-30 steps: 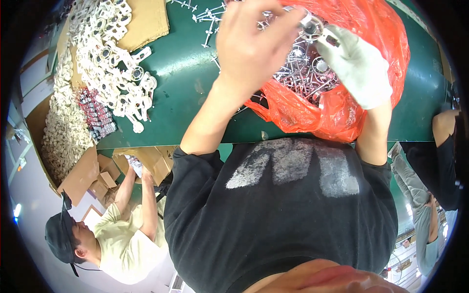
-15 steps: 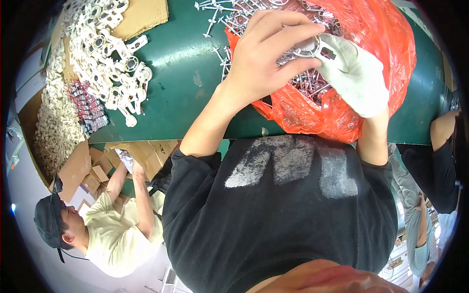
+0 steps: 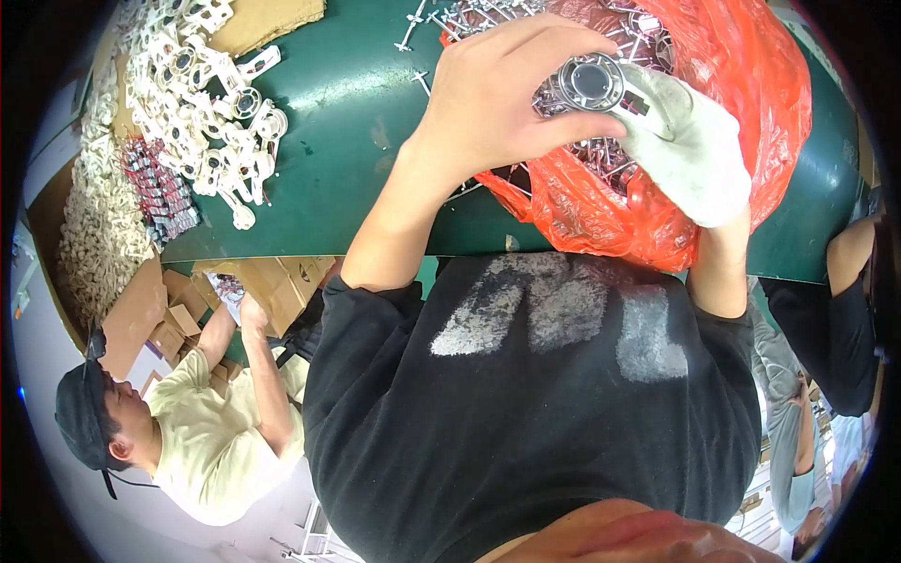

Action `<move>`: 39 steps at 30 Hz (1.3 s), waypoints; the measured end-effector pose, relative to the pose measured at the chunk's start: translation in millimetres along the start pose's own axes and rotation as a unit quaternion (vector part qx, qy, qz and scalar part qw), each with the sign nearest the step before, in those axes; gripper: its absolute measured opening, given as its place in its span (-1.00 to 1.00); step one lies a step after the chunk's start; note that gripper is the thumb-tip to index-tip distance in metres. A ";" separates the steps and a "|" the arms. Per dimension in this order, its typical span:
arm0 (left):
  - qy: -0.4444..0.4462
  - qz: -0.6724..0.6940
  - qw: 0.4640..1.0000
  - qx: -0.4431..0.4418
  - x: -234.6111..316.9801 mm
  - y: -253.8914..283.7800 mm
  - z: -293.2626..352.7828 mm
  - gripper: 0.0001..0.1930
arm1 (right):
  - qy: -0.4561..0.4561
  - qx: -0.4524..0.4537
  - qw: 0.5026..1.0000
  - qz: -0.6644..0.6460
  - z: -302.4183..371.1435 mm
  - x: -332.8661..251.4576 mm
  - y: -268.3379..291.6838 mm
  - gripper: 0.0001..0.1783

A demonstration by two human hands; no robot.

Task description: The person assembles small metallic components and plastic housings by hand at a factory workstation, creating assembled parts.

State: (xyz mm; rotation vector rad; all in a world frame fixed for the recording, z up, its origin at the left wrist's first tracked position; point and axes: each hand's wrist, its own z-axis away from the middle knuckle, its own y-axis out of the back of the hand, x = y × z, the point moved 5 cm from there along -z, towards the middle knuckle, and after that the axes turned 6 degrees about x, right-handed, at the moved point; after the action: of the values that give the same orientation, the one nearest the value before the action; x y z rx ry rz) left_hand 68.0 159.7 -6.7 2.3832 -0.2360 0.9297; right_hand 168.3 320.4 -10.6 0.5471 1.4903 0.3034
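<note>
One chrome-rimmed round part [image 3: 591, 82] with a dark grey disc face is sitting between both hands above the open bag. The bare left hand [image 3: 511, 98] is pinching its ring, thumb below and forefinger above, while the right hand [image 3: 690, 150], wearing a white cloth glove, appears to be gripping the pale slotted tab beside the ring; its fingertips are hiding underneath, so how they are meeting cannot be told. A second ago the left hand was blurring over the part; now it is showing sharply, and the dark face, tilted away half a second ago, is pointing up toward the wearer, so the piece seems to be staying steadier and its face easier to check. Below, thin silvery metal rods [image 3: 605, 159] are lying tangled inside a crumpled red plastic bag [image 3: 746, 131], which is spreading over a glossy green tabletop [image 3: 347, 141]. Farther left, a loose heap of white ring-ended plastic parts [image 3: 202, 117] is lying near a brown cardboard sheet [image 3: 272, 19]. Beyond the table's near edge, a co-worker in a pale yellow shirt [image 3: 221, 432] is holding a small whitish packet [image 3: 228, 293].
</note>
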 end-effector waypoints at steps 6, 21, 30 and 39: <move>-0.060 -0.031 0.996 -0.057 13.3 -1.7 -14.6 -0.38 | 0.007 -0.017 0.999 0.048 0.2 -13.5 0.0 -0.57; 0.373 0.199 0.906 -0.013 3.7 -1.2 9.6 -0.79 | -0.090 -0.073 0.990 0.083 -3.2 -18.7 -2.4 -0.50; 0.132 0.129 0.978 -0.095 22.7 16.0 -18.5 -0.59 | -0.112 -0.034 0.993 0.015 -1.9 -8.2 0.9 -0.45; -0.095 0.018 0.995 -0.032 6.5 4.4 -0.4 -0.40 | -0.045 -0.015 0.998 0.033 0.5 -2.8 3.0 -0.47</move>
State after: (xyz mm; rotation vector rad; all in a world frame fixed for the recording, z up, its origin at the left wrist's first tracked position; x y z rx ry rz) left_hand 71.0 156.6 -0.2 2.4154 -0.3772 0.7015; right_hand 169.0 321.4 -6.7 0.5800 1.3807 0.3468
